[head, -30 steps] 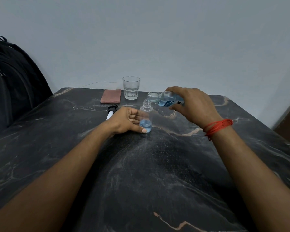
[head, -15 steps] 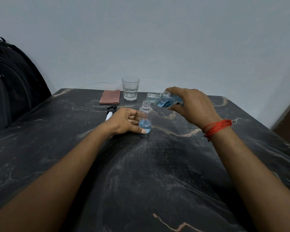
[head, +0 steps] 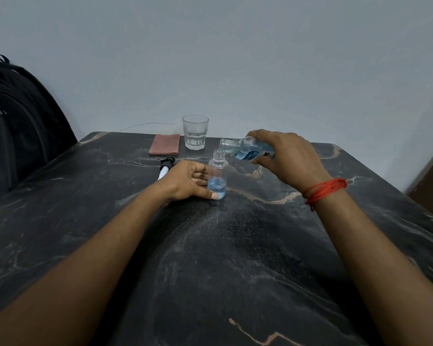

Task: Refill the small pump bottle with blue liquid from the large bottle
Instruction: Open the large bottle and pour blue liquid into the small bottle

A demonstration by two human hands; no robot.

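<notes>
A: Head view. What do we record for the left hand?

B: Our left hand [head: 185, 182] rests on the dark marble bench [head: 210, 258], with fingers and thumb curled round the small bottle [head: 217, 171]. The bottle stands upright and uncapped toward the far middle of the bench. Blue liquid [head: 216, 188] fills its lower part.

A: And the right hand?

B: Our right hand [head: 289, 156] grips the large bottle [head: 245, 149] from above. It is tilted nearly level, with its open mouth just above the small bottle's neck. We cannot tell whether the rims touch. A red thread [head: 325, 189] circles that wrist.

A: What else do we list?

B: The pump top [head: 166, 166] lies on the bench just behind the left hand. Farther back a pink cloth [head: 164, 144] lies flat, with a drinking glass [head: 195, 132] just to its right. A black backpack [head: 18, 126] stands at the left edge.
</notes>
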